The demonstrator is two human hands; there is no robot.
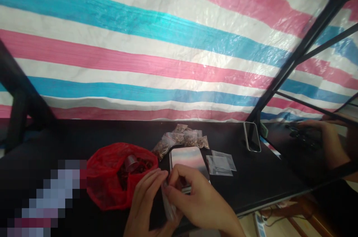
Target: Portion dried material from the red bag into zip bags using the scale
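Between my two hands stands a small clear plastic bag (167, 201), seen edge-on, so its contents are hard to make out. My right hand (195, 196) pinches the bag's upper edge with thumb and forefinger. Along the other side, my left hand (147, 199) presses its fingertips near the top, with the thumb low by the base. Just beyond my right hand lies a flat device with a shiny silver top (188, 156), possibly a small scale. A red plastic bag (103, 158) spreads open left of my hands, holding dark brown bits and a small metal cup (130, 163).
Several filled zip bags (191, 138) are heaped behind the silver-topped device. Flat clear bags (220, 164) lie to its right. A phone (252, 137) rests near a black frame bar (282, 76). Striped sheeting (140, 58) rises behind the black table (265, 177). Another person's arm (332, 140) is at far right.
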